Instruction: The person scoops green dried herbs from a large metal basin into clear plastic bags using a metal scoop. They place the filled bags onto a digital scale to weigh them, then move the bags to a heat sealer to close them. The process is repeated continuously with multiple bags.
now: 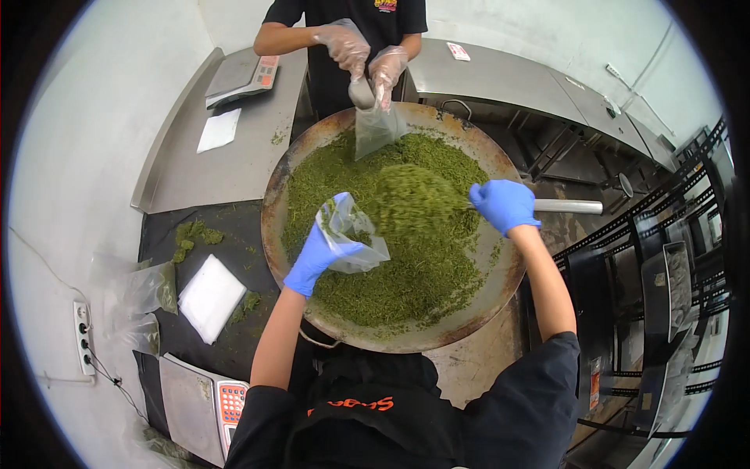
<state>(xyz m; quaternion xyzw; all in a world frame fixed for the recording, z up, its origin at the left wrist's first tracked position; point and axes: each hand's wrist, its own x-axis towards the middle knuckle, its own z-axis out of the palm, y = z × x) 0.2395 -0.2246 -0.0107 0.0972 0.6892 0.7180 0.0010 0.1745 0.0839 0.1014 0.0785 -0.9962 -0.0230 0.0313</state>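
Observation:
A big round metal pan (275, 234) holds a wide heap of shredded green leafy food (375, 301). My left hand (319, 254), in a blue glove, grips a clear plastic bag (366, 256) over the heap; some green shreds are in it. My right hand (504, 206), also blue-gloved, is closed round the metal handle (570, 206) of a scoop. Its head is hidden under a blurred green load (418, 199), just right of the bag's mouth. Across the pan, a co-worker's gloved hands (367, 66) hold a scoop (362, 92) and another clear bag (378, 129).
Stacked white sheets (212, 298), filled clear bags (148, 293) and a scale (191, 406) sit on the dark table at left. Another scale (244, 80) stands on the far-left steel counter. A steel counter (500, 84) runs behind; black racks (625, 313) stand at right.

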